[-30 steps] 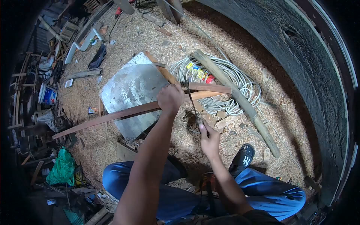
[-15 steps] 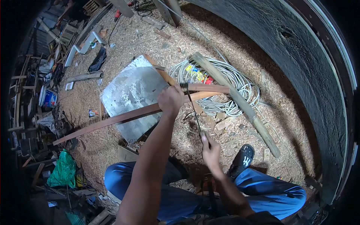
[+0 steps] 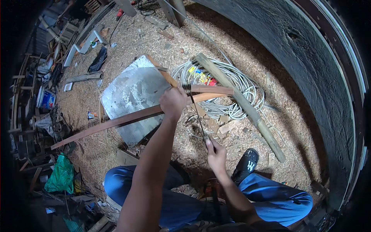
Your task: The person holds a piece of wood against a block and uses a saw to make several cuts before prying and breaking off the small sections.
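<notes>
My left hand [image 3: 173,101] is closed over a long reddish wooden strip [image 3: 116,122], near where other wood pieces meet it. The strip reaches down to the left across a grey metal sheet [image 3: 133,92]. Beyond my fist a short wooden piece [image 3: 212,89] points right, its end by a weathered pole [image 3: 241,101]. My right hand [image 3: 216,154] grips the near end of a thin dark blade-like tool [image 3: 199,120]. Its far end lies against the wood just right of my left fist. The tool's exact kind is unclear.
Coiled grey cable [image 3: 247,83] lies under the pole. A curved dark wall [image 3: 309,58] rises on the right. Scrap wood, a green bag [image 3: 62,176] and a white-blue bucket [image 3: 47,99] are at the left. A black shoe [image 3: 247,162] stands near my right hand.
The whole view has shifted slightly, moving things a little to the left. My right hand has moved slightly with the tool; both hands keep their hold.
</notes>
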{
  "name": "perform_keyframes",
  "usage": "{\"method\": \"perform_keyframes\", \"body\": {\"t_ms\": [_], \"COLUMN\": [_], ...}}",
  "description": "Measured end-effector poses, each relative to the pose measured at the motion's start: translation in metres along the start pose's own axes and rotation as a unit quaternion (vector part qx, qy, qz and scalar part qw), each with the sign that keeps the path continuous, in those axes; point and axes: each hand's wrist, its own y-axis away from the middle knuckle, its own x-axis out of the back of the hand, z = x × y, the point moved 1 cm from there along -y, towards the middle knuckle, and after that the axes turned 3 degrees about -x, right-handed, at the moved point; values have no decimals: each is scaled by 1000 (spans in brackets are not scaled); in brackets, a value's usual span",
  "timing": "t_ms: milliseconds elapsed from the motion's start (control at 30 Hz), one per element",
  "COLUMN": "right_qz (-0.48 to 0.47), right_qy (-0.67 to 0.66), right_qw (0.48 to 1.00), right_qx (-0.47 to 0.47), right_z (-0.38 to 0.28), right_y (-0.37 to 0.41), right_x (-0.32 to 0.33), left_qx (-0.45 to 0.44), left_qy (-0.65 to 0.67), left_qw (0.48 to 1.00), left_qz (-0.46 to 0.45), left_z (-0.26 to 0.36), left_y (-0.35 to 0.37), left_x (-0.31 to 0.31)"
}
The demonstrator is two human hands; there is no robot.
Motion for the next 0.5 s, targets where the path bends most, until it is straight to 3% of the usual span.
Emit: {"method": "perform_keyframes", "body": {"t_ms": [100,200,400,433,500], "right_qz": [-8,10,-3,-3,-53], "right_qy": [5,-31,-28,-28,25], "right_qw": [1000,999,1000,1000,992], "right_qx": [14,11,-12,-14,-108], "right_z": [-43,-43,2,-15,-48], "right_y": [-52,-61,11,5,-30], "right_x": [-21,-29,9,9,-3], "left_qx": [-12,-1,-20,-20,-45], "left_qy": [4,-6,-3,-5,-24], "left_qw": [1000,1000,999,999,997], "left_qz": [6,5,31,29,58], "left_z": [-1,-2,-2,-2,0], "left_y": [1,-1,1,3,4], "left_x": [2,-2,-3,-3,-1]}}
